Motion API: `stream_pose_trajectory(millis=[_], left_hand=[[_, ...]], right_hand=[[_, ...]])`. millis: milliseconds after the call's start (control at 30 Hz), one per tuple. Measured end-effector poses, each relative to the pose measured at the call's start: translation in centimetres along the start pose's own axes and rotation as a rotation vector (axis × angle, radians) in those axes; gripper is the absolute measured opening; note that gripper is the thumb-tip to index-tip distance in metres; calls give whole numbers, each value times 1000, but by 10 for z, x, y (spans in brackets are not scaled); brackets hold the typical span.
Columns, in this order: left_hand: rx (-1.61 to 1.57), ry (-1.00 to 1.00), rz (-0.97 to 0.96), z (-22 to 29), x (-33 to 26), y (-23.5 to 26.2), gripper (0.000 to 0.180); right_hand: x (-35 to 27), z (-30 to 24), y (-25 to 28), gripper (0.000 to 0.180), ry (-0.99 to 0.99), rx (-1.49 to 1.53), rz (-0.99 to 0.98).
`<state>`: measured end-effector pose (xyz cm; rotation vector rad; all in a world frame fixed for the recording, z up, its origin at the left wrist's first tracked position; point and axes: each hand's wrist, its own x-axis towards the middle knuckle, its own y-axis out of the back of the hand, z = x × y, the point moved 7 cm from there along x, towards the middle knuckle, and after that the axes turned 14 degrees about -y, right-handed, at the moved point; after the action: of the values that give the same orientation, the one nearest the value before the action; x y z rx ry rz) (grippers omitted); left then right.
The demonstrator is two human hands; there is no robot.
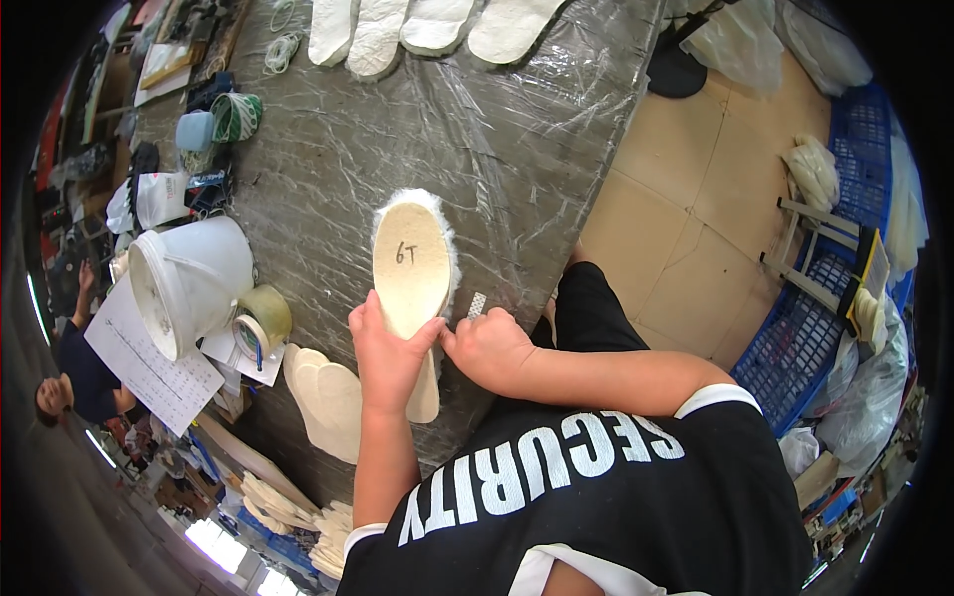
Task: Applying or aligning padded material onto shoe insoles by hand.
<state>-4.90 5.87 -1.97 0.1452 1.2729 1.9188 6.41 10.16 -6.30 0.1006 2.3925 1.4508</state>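
A cream felt insole (412, 253) with white fleece sticking out around its edge lies over the table, a handwritten mark on its face. My left hand (391, 343) is closed on its near end, thumb on the right side. Close by on the right, my right hand (492, 350) is a fist around a flat strip with a checkered silver end (477, 305); the rest of it is hidden in the fingers. The right thumb comes up to the insole's lower right edge. Another cream insole (425, 397) shows partly beneath my left wrist.
Several white fleece insoles (378, 35) lie along the far table edge. Left stand a white bucket (214, 273), tape rolls (264, 316) and a written sheet (149, 348). Cream insoles (328, 407) pile near my left forearm. Blue crates (795, 328) line the right; another person (87, 368) is far left.
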Motion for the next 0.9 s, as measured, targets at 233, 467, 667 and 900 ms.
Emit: stream_pose_trajectory(millis=[233,467,667,900], left_hand=[[16,-34,2,-2,2,-7,79],[28,-67,21,0,2,-8,75],[-31,-18,-51,3,7,-6,79],[-35,14,-54,-1,4,1,81]], right_hand=[[-3,-2,-2,25,18,-7,30],[-8,-5,1,23,32,-43,163],[-18,-8,2,36,59,-102,217],[-26,-1,5,31,233,261,-138]])
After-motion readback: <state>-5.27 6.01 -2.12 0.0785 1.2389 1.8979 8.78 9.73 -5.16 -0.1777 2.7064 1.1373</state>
